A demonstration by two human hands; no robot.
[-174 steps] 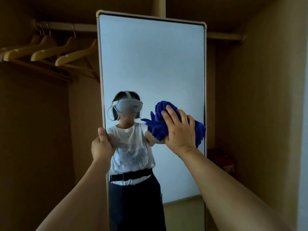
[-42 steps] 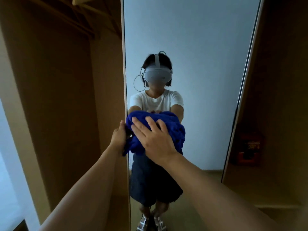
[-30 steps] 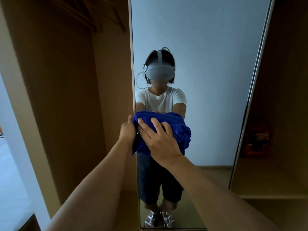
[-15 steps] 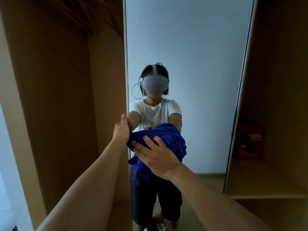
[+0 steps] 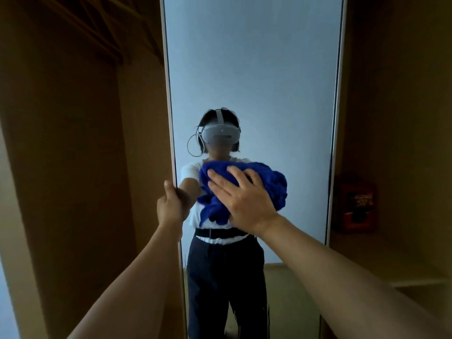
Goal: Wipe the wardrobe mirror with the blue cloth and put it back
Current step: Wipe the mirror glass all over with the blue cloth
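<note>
A tall mirror [image 5: 254, 69] stood upright in a brown wardrobe [image 5: 68, 143]. The left hand [image 5: 172, 207] held the mirror's left edge, with its fingers curled round the frame and its thumb pointing up along the front. The right hand [image 5: 244, 200] was flat on the blue cloth [image 5: 274, 189], with its fingers spread and fairly straight, and it pushed the cloth against the glass. The cloth was bunched up in a soft lump. It sat about halfway up the mirror, nearer the left side than the right. Most of the cloth stuck out above and to the right of the right hand, and a bit hung down below the fingers on the left. The cloth was just beside the left hand but did not touch it. Both arms reached out toward the mirror. In the glass was a person in a white top, dark trousers and a white headset [image 5: 220, 134]. Far to the right, a red box [image 5: 357, 206] stood on a low shelf [image 5: 391, 265] in the wardrobe.
</note>
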